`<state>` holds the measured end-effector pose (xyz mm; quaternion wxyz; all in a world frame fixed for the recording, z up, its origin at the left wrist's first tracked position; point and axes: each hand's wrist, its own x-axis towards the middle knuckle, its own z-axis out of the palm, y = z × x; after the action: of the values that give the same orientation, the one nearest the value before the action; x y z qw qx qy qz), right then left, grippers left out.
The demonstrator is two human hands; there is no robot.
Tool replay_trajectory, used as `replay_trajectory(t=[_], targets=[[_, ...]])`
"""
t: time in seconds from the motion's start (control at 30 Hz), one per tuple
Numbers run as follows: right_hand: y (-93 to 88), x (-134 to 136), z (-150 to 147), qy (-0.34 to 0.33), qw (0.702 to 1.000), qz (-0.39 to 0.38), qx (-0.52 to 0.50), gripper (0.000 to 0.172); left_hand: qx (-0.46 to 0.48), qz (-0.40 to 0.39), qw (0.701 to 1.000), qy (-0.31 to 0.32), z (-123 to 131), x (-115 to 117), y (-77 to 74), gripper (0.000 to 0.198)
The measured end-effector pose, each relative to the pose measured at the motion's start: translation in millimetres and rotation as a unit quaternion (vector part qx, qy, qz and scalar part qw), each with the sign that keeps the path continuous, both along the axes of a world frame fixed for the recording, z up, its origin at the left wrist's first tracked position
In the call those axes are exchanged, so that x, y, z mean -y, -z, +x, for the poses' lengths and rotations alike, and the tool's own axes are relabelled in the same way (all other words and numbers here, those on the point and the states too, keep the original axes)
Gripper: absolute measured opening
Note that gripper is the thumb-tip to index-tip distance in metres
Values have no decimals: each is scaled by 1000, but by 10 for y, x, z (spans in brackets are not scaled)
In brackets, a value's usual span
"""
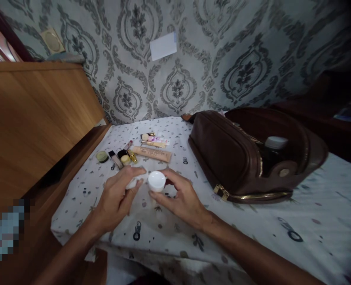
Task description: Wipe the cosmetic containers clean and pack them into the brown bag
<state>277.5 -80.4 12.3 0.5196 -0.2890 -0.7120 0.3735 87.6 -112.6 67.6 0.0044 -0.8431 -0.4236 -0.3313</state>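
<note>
My right hand (181, 196) grips a small round white jar (156, 181) between thumb and fingers, above the printed tablecloth. Just left of it, my left hand (118, 192) pinches a white item (134, 182), too blurred to name for certain. Beyond my hands lie a beige tube (152, 153), a gold-coloured tube (131, 156), a small yellow-topped pot (125, 159) and a flat bottle (115, 159). A green-lidded round pot (102, 156) sits at their left.
A large brown bag (222, 150) stands open on the right, with a grey-capped bottle (276, 143) inside. Wooden furniture (41, 114) borders the left side. A patterned wall (178, 87) rises behind the printed cloth (175, 245).
</note>
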Motion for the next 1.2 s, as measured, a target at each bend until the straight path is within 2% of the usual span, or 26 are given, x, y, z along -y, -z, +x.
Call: replay_trajectory(t=[0.07,0.17,0.3,0.43,0.57,0.77,0.83,0.93,1.03,1.13,1.2], targets=[[-14,-13,4,-29,995,-79,-54,23,35,-42,998,-7,23,-29,48,22],[-15,-35,17,-64,980,-146,-119,31,65,-88,994,-10,19,-79,123,24],[-6,-69,34,-77,972,-176,-139,35,74,-144,986,-45,-70,-121,203,26],[-7,-97,42,-61,972,-186,-127,35,70,-175,979,-81,-159,-111,258,27],[17,-123,33,-30,977,-175,-115,38,74,-169,979,-88,-124,-60,282,25],[85,-158,-9,-53,976,-171,-127,40,38,-75,996,-4,80,49,330,27],[92,-169,-11,-57,973,-179,-136,40,17,-69,997,-1,87,62,354,29],[95,-188,1,-39,965,-204,-162,40,31,-74,996,-35,-8,40,393,26],[104,-204,7,-21,955,-224,-192,40,83,-108,986,-93,-159,1,430,24],[110,-203,-4,-30,942,-255,-217,39,159,-178,961,-143,-250,-19,457,28],[110,-198,-15,-53,927,-288,-234,37,224,-212,939,-153,-251,-24,465,32]])
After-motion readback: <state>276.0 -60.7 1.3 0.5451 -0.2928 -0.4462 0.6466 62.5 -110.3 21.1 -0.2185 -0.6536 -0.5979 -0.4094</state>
